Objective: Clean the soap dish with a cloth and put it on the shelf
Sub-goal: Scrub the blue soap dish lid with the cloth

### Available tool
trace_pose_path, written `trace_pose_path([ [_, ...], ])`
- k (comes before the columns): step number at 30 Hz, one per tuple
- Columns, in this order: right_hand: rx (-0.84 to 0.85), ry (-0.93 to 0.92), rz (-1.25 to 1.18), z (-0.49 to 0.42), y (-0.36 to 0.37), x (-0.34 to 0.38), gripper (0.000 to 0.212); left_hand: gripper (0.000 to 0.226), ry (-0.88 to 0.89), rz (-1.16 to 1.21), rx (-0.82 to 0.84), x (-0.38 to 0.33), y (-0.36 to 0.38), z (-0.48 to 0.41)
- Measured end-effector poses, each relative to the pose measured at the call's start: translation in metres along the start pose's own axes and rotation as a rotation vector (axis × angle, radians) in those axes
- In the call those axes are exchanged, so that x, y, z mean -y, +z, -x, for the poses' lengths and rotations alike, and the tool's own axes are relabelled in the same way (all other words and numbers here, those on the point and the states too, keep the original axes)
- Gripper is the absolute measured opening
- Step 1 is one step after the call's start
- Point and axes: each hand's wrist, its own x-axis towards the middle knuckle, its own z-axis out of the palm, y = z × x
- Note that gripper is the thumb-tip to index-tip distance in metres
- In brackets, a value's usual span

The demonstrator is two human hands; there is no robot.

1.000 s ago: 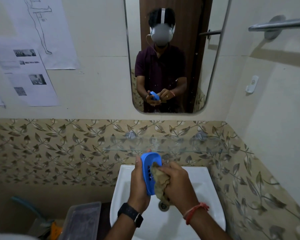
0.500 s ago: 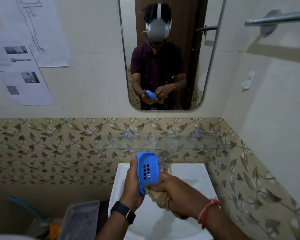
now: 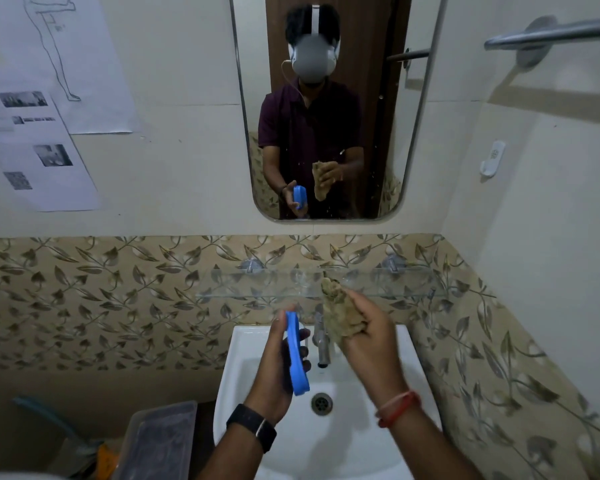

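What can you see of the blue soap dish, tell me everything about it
The soap dish is bright blue, plastic by its look, with rounded ends. It is turned on edge, nearly upright, so only its thin rim shows; its inside is hidden. The left hand grips it, thumb on one side, fingers on the other, above the white sink. Nothing else touches it: the cloth in the right hand is held apart.
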Motion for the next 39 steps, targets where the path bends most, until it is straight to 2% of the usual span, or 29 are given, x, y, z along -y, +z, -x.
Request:
trace_pose_path([
  [2,0.113,-0.027,0.06,0.005,0.016,-0.001,0.034,0.049,0.013,-0.086,0.008,0.007,0.003,-0.001],
  [5,0.296,-0.113,0.198,0.022,0.029,-0.016,0.041,0.053,-0.082,0.03,0.013,0.005,0.004,0.002],
  [8,0.43,-0.13,0.272,0.047,0.03,-0.038,0.045,0.084,-0.121,0.043,-0.06,0.0,-0.012,-0.008],
  [10,0.473,-0.156,0.4,0.063,0.027,-0.052,0.047,0.095,-0.112,-0.028,-0.145,0.001,-0.021,-0.017],
  [12,0.467,-0.173,0.472,0.07,0.024,-0.055,0.051,0.085,-0.02,-0.097,-0.152,0.001,-0.024,-0.018],
  [15,0.413,-0.16,0.388,0.057,0.028,-0.044,0.046,0.033,0.034,-0.06,-0.091,0.007,-0.018,-0.013],
  [18,0.373,-0.135,0.416,0.026,0.037,-0.028,0.052,0.038,-0.006,-0.076,-0.001,0.013,-0.007,-0.005],
  [22,0.399,-0.161,0.449,0.019,0.038,-0.029,0.056,0.031,0.006,-0.122,-0.02,0.015,-0.014,-0.008],
  [24,0.432,-0.18,0.396,0.038,0.032,-0.037,0.051,0.057,0.002,-0.059,-0.06,0.008,-0.018,-0.01],
  [25,0.447,-0.185,0.387,0.05,0.029,-0.043,0.048,0.057,0.009,-0.035,-0.065,0.005,-0.021,-0.012],
  [27,0.451,-0.192,0.412,0.068,0.023,-0.049,0.048,0.029,0.054,-0.082,-0.088,0.0,-0.023,-0.012],
  [28,0.437,-0.192,0.417,0.069,0.023,-0.05,0.049,0.024,0.044,-0.083,-0.079,0.0,-0.023,-0.012],
  [29,0.419,-0.192,0.395,0.065,0.024,-0.047,0.048,0.028,0.022,-0.106,-0.065,0.001,-0.022,-0.011],
  [31,0.382,-0.186,0.36,0.047,0.029,-0.036,0.045,0.059,-0.009,-0.18,-0.012,0.007,-0.018,-0.006],
  [32,0.366,-0.169,0.364,0.034,0.031,-0.031,0.047,0.066,-0.031,-0.207,0.016,0.011,-0.016,-0.004],
  [35,0.348,-0.136,0.428,0.004,0.037,-0.023,0.048,0.052,0.011,-0.231,0.038,0.016,-0.011,-0.001],
  [37,0.358,-0.153,0.428,0.005,0.038,-0.024,0.049,0.065,-0.063,-0.111,0.029,0.014,-0.008,-0.002],
  [39,0.388,-0.213,0.401,0.022,0.035,-0.028,0.052,0.081,-0.062,-0.054,0.016,0.012,-0.014,-0.008],
])
